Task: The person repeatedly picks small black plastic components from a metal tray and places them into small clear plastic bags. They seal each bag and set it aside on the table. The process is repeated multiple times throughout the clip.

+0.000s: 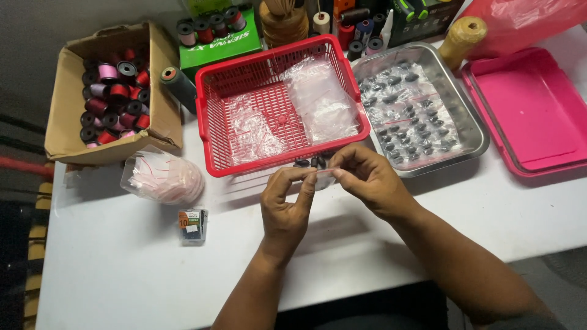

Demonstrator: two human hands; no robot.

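My left hand [286, 201] and my right hand [367, 177] meet over the white table, just in front of the red plastic basket [214, 116]. Together they pinch a small clear zip bag [319, 173] by its top edge, thumbs and forefingers closed on it. Several small dark pieces [310, 162] show just behind the bag; whether they are inside it I cannot tell. The basket holds clear plastic bags [321, 101]. To its right a metal tray [474, 131] holds several bagged dark pieces.
A cardboard box of thread spools [113, 91] sits at the far left. A bundle of small zip bags [164, 177] and a small packet [192, 225] lie left of my hands. A pink tray [532, 110], yellow twine cone [461, 40] and more spools stand at the back.
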